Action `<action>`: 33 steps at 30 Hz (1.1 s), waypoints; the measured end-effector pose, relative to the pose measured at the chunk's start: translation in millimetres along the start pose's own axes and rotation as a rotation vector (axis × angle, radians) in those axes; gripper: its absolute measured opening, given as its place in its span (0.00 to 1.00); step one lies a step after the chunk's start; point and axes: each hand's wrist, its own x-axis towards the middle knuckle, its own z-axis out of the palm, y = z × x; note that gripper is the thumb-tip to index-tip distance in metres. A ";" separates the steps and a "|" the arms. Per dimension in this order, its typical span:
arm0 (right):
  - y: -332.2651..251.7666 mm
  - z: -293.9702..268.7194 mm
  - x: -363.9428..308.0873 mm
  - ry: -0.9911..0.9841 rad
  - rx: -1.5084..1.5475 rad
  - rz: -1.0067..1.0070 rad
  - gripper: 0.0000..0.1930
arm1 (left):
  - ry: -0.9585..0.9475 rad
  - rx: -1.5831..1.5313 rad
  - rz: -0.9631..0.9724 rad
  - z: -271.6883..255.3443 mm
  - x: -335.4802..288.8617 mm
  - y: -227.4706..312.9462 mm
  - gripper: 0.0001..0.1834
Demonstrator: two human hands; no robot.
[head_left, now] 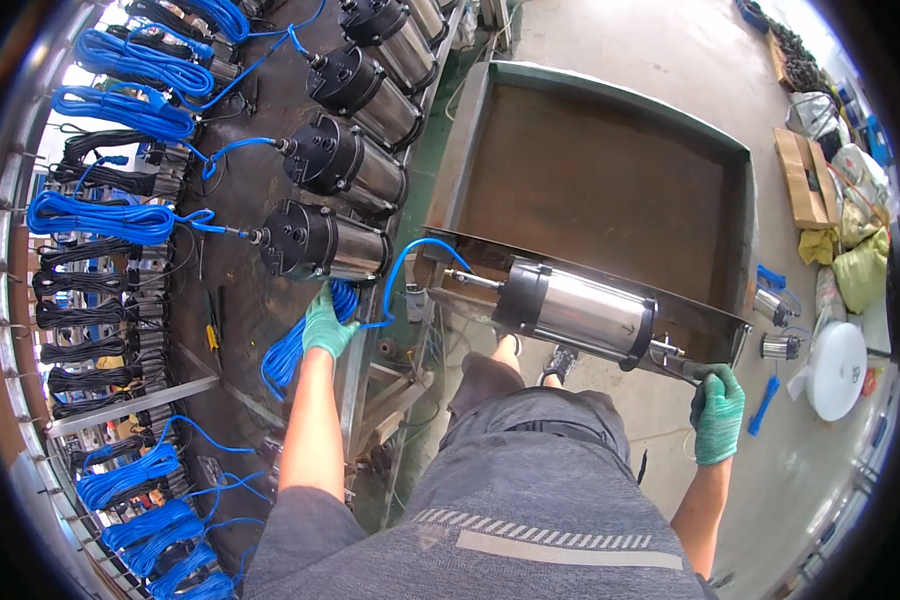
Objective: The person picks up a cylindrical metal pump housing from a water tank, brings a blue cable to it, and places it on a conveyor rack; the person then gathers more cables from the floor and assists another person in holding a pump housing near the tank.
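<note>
My left hand [327,325], in a green glove, is closed on a coil of blue cable [288,350] at the edge of the left bench. A strand of this cable arcs across to the left end of a steel cylindrical pump [592,313] with black end caps. The pump lies on its side across the near edge of a metal tray [610,170]. My right hand [718,415], gloved alike, has its fingers curled by the tray's near right corner. A dark piece shows at those fingers, but what they grip is hidden.
More steel pumps [345,165] stand in a row along the bench [235,330]. Blue cable coils [105,218] and black cable bundles [80,315] line its far left side. Yellow-handled pliers [212,335] lie there. A white round drum [836,372] and a cardboard box [802,180] sit at the right.
</note>
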 end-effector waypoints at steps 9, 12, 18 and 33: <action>-6.0 -3.4 1.9 0.009 0.091 0.067 0.09 | 0.018 -0.018 0.239 6.5 -22.1 11.9 0.32; -13.1 -1.5 1.7 0.005 0.077 0.066 0.10 | 0.160 -0.114 0.357 15.2 -24.8 24.8 0.32; -32.9 8.2 5.3 -0.024 0.077 0.117 0.09 | 0.248 -0.390 0.339 8.2 -25.3 58.6 0.31; -12.7 10.6 -0.7 0.026 0.225 0.165 0.09 | -0.515 -0.722 0.087 -55.2 59.2 192.0 0.19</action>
